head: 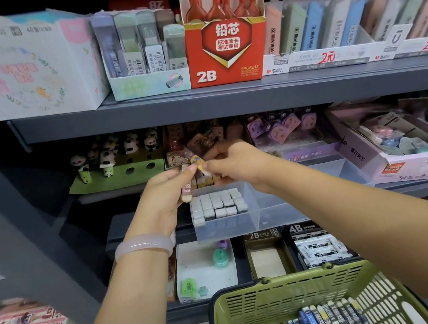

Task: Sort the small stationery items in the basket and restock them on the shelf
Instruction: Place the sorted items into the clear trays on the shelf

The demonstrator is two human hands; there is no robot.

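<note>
My left hand [166, 192] grips a pink-sleeved eraser [186, 191] upright in front of the middle shelf. My right hand [231, 166] pinches a small yellow and white eraser [200, 163] just beside it, fingertips of both hands almost touching. Both hands hover over a clear plastic bin [268, 210] with rows of small white erasers [217, 205]. The green basket [254, 308] sits at the bottom right, below my right forearm, and holds several blue and white 2B erasers [328, 315].
The top shelf carries a red 2B lead box [225, 51] and pastel lead cases. Panda figures [113, 153] and purple erasers [281, 125] line the middle shelf, with a pink tray [409, 163] at right. Below are a white sharpener tray [205, 269] and 2B and 4B eraser boxes.
</note>
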